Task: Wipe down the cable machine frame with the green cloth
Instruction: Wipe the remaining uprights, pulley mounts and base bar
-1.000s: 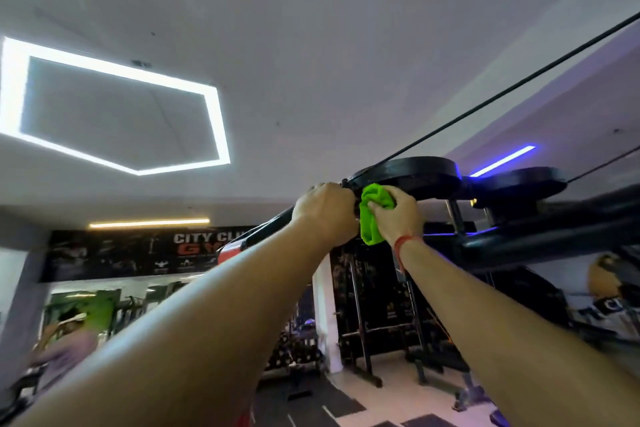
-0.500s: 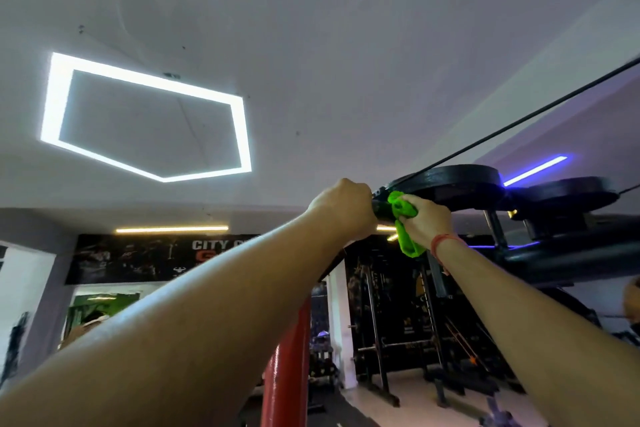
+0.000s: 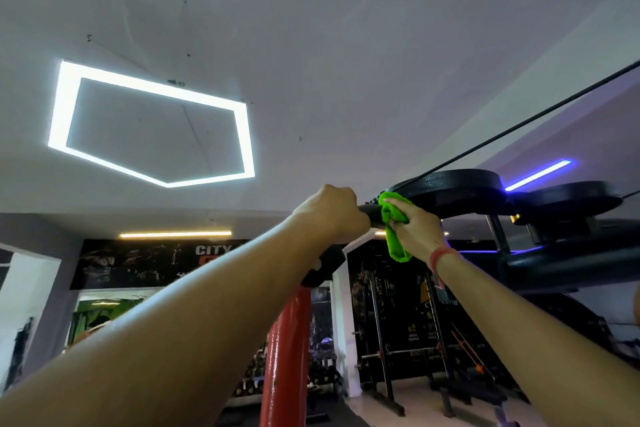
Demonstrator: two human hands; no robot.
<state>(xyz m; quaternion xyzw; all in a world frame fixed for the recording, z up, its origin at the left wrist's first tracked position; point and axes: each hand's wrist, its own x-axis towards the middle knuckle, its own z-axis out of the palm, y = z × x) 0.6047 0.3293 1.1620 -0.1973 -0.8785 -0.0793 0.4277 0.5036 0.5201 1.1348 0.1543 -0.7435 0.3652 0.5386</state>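
Overhead runs the cable machine's black top bar, ending beside a large black pulley with a cable leading up to the right. My left hand grips the bar just left of the cloth. My right hand holds the bunched green cloth wrapped against the bar next to the pulley; a tail of cloth hangs below the hand. A red upright post of the frame rises below the left hand.
A second black pulley and thick black crossbar lie to the right. Racks and dumbbells stand on the gym floor behind. A hexagonal ceiling light glows at upper left.
The view has tilted and shifted, bringing the red post into sight. Both hands stay on the bar; the right hand with the cloth has slid slightly along it near the pulley.
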